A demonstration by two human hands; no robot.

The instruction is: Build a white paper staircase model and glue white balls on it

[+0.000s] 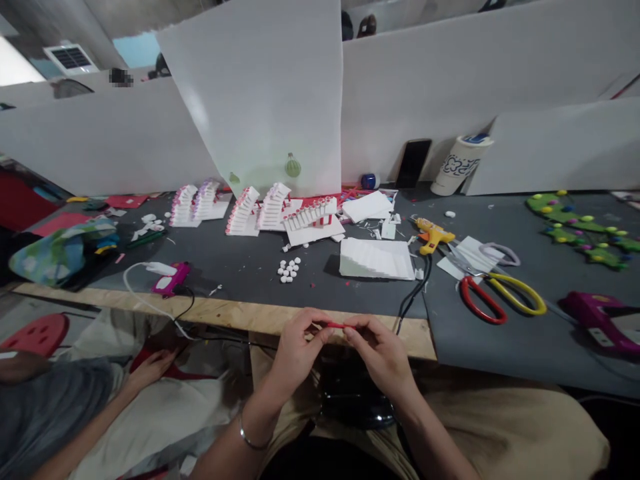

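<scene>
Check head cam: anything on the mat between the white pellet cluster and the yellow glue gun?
Yes. In the head view a white stepped foam piece lies between the white pellets and the yellow glue gun, with paper scraps nearby.

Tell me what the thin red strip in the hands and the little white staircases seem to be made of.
Red strip: probably paper or thin foam, matte; too small to be sure. White staircases: likely foam sheet or card, matte, with cleanly cut stepped edges and red trim.
</scene>
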